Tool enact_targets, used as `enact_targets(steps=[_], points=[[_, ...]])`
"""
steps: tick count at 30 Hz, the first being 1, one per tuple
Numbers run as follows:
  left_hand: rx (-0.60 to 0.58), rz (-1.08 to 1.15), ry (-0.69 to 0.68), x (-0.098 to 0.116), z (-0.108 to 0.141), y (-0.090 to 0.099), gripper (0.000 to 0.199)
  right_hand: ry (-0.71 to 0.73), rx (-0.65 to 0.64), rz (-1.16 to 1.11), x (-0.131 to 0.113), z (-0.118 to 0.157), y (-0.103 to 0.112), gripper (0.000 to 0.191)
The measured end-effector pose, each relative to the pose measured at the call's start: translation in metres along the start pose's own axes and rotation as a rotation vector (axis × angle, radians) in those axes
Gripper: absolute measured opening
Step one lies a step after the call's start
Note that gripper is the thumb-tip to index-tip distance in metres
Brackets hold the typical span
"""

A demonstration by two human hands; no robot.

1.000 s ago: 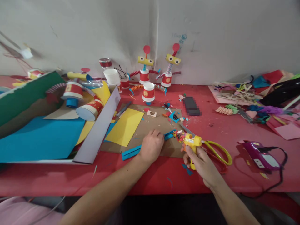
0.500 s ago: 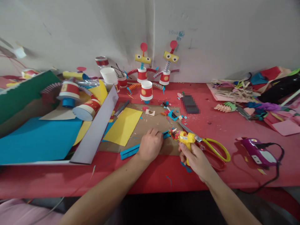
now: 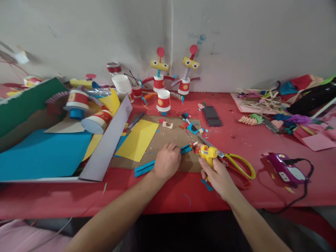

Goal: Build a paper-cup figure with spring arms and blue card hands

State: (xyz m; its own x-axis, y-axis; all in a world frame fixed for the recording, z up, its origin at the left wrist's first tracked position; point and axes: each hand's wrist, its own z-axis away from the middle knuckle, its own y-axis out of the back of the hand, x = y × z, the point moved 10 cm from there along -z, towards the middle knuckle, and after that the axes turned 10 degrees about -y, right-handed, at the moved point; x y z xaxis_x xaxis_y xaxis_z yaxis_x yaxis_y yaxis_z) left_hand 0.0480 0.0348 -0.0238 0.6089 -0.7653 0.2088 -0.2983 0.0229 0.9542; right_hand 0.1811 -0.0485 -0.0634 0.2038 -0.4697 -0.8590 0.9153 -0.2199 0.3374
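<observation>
My left hand (image 3: pixel 168 161) is closed on a folded blue paper strip (image 3: pixel 144 168), pressing it against the brown cardboard (image 3: pixel 187 166). The strip shows on both sides of the hand; the fingertips are hidden. My right hand (image 3: pixel 215 175) is wrapped around the handle of a yellow hot glue gun (image 3: pixel 208 153). The gun's nozzle, crusted with coloured scraps, points left at the strip's right end. Just beyond the gun lie scissors (image 3: pixel 240 162) with yellow and red handles. A yellow paper sheet (image 3: pixel 139 140) rests on the cardboard to the left.
An open box (image 3: pixel 105 150) with coloured paper and cup figures stands left. Two cup robots (image 3: pixel 159 84) and a white-red cup (image 3: pixel 163 101) with spring arms are behind. A dark phone-like block (image 3: pixel 212 116), sticks (image 3: pixel 258 99) and a purple corded device (image 3: pixel 288 169) lie right.
The right hand and the glue gun have shifted very slightly, showing more of the strip's right end. The left hand stays on the strip; the view has tilted a little.
</observation>
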Motion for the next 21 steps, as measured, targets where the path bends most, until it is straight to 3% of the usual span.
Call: enact_targets(steps=[2, 5, 8, 11, 21], points=[[-0.028, -0.003, 0.028, -0.007, 0.013, 0.01, 0.02, 0.004, -0.001, 0.009, -0.001, 0.0, 0.001, 0.04], [-0.023, -0.019, 0.106, -0.027, 0.052, 0.031, 0.025, 0.004, -0.002, -0.005, -0.001, 0.0, 0.003, 0.039], [0.071, -0.044, 0.196, -0.05, 0.098, 0.049, 0.026, 0.003, -0.007, 0.017, -0.002, 0.002, 0.002, 0.039], [0.178, -0.03, 0.231, -0.059, 0.127, 0.053, 0.028, 0.004, -0.026, 0.035, -0.004, 0.006, -0.003, 0.039], [0.356, 0.08, 0.228, -0.061, 0.138, 0.053, 0.027, -0.046, -0.135, -0.008, 0.001, 0.018, -0.026, 0.043]])
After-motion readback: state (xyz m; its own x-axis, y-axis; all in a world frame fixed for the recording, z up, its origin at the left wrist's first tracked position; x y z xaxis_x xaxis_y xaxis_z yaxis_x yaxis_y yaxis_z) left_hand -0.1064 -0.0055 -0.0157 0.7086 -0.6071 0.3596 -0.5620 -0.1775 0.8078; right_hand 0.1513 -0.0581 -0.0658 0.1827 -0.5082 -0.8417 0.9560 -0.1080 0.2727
